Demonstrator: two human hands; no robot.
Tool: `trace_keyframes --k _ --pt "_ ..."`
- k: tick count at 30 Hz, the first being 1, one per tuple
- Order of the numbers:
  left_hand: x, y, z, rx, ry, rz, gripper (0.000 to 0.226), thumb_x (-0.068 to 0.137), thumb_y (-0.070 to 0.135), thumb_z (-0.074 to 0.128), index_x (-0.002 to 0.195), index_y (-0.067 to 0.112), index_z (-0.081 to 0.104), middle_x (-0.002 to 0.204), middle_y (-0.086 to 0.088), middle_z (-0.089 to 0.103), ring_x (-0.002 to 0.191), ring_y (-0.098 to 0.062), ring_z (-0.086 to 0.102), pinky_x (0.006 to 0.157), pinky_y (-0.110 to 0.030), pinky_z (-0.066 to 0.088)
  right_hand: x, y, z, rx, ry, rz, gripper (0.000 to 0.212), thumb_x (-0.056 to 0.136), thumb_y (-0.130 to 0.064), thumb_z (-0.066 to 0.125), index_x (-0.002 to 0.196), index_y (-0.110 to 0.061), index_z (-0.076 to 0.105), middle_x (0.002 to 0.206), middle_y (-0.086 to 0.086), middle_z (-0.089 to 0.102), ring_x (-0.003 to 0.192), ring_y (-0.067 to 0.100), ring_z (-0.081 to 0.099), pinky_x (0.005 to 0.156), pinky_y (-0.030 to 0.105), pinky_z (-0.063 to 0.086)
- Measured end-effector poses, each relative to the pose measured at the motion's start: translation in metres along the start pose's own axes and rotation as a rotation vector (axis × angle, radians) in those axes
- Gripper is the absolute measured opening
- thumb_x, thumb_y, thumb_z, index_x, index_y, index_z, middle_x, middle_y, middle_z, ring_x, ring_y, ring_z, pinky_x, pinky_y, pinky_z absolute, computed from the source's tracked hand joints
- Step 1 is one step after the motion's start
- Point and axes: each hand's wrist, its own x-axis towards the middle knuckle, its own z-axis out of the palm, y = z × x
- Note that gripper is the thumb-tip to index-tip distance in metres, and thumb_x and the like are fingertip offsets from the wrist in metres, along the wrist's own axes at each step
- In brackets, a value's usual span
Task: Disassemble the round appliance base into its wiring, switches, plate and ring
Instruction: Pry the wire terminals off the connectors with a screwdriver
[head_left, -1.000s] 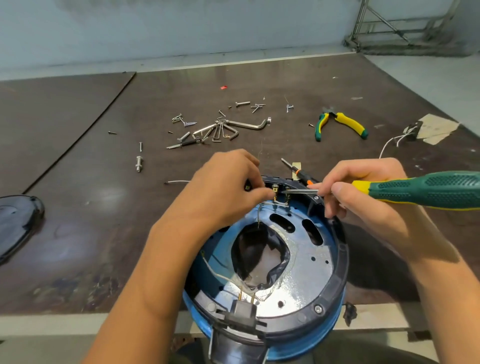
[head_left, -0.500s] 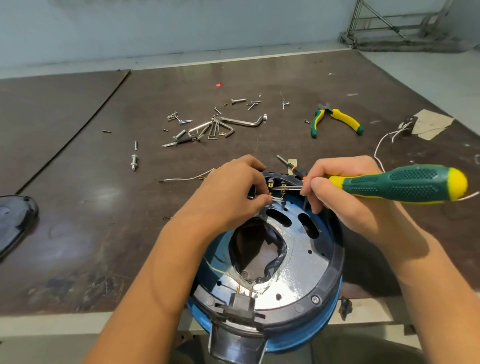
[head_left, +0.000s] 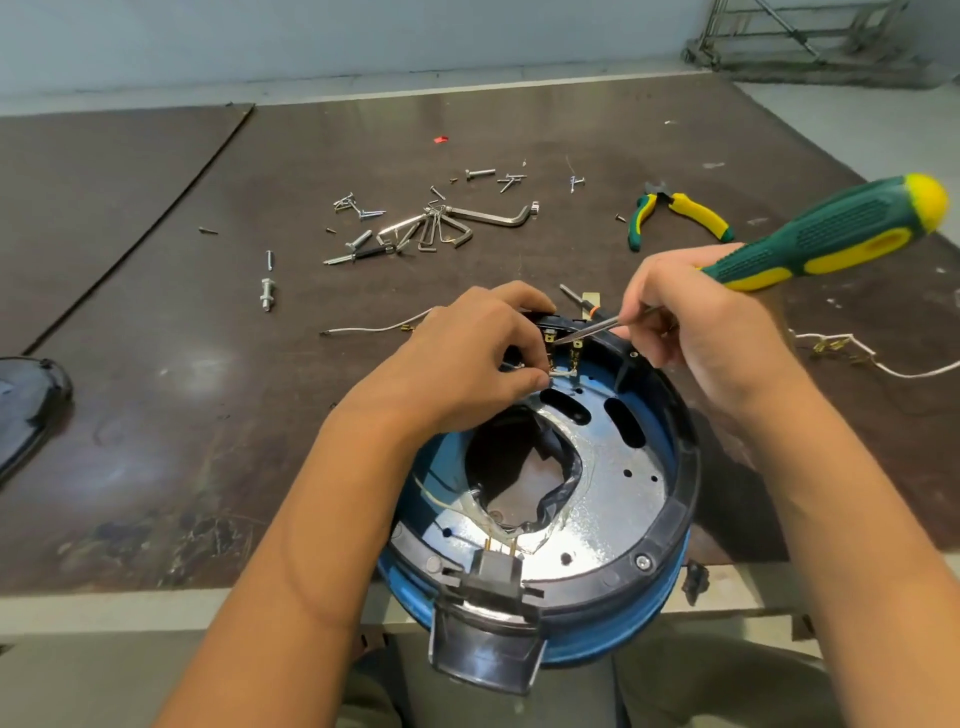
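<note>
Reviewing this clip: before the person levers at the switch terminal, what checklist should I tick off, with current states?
1. Green-and-yellow screwdriver tip on the brass switch terminal: ok.
2. Right hand grips the screwdriver: ok.
3. Left hand pinches the white wire under the terminal: ok.
4. Left fingers clear of the tip: not ok, they sit right beside it.
5. Round blue-and-black appliance base steadied: cannot tell; it overhangs the brown table's near edge and its support is hidden.
6. Terminal freed from the switch: cannot tell.
</note>
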Motion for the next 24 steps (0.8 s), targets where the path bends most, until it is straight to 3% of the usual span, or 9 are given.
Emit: trace_keyframes --k 2,5,11,17,21,24 --pt "0.0 0.001 -0.002 0.017 -0.038 0.0 0.012 0.092 0.035 0.071 0.082 0.041 0.068 0.149 0.02 0.043 0.133 -0.012 0.039 0.105 -0.054 0.038 0.0 0.001 0.001 0.075 0.015 0.053 0.026 0.071 -0.012 0.05 0.047 -0.016 0.06 0.038 0.004 0.04 0.04 0.02 0.032 0.07 0.045 0.038" --pt "0.002 0.001 -0.001 0.01 -0.031 -0.015 0.012 0.092 0.032 0.07 0.081 0.036 0.07 0.148 0.019 0.044 0.132 -0.013 0.041 0.106 -0.054 0.038 0.001 0.004 -0.002 0.145 0.025 0.138 0.024 0.07 -0.015 0.051 0.048 -0.017 0.059 0.039 0.004 0.04 0.039 0.017 0.033 0.075 0.045 0.036" --pt "0.004 0.001 0.0 0.006 -0.033 -0.03 0.012 0.091 0.031 0.072 0.08 0.035 0.072 0.145 0.019 0.045 0.131 -0.014 0.041 0.108 -0.054 0.038 0.003 0.008 -0.005 0.214 0.011 0.185 0.02 0.068 -0.017 0.052 0.05 -0.015 0.059 0.041 0.005 0.039 0.04 0.017 0.032 0.078 0.046 0.046" --pt "0.005 -0.001 0.002 -0.006 -0.005 -0.029 0.011 0.09 0.033 0.072 0.079 0.031 0.074 0.141 0.019 0.048 0.127 -0.012 0.045 0.106 -0.053 0.039 -0.006 0.004 -0.023 0.148 -0.122 -0.017 0.02 0.076 -0.01 0.051 0.058 -0.007 0.059 0.043 0.009 0.041 0.041 0.018 0.035 0.082 0.044 0.062" --pt "0.007 -0.001 0.002 -0.028 0.021 -0.011 0.013 0.09 0.031 0.073 0.077 0.03 0.073 0.139 0.017 0.051 0.123 -0.008 0.05 0.103 -0.051 0.043 -0.012 0.007 -0.036 -0.029 -0.138 -0.111 0.022 0.077 -0.016 0.052 0.06 -0.009 0.062 0.043 0.008 0.046 0.043 0.021 0.036 0.058 0.039 0.047" --pt "0.008 0.0 0.002 -0.036 0.016 -0.002 0.013 0.09 0.031 0.073 0.077 0.031 0.073 0.138 0.016 0.051 0.122 -0.008 0.051 0.102 -0.05 0.045 -0.016 0.009 -0.041 -0.053 -0.202 -0.156 0.022 0.079 -0.018 0.053 0.062 -0.008 0.062 0.042 0.006 0.047 0.042 0.02 0.036 0.07 0.031 0.057"
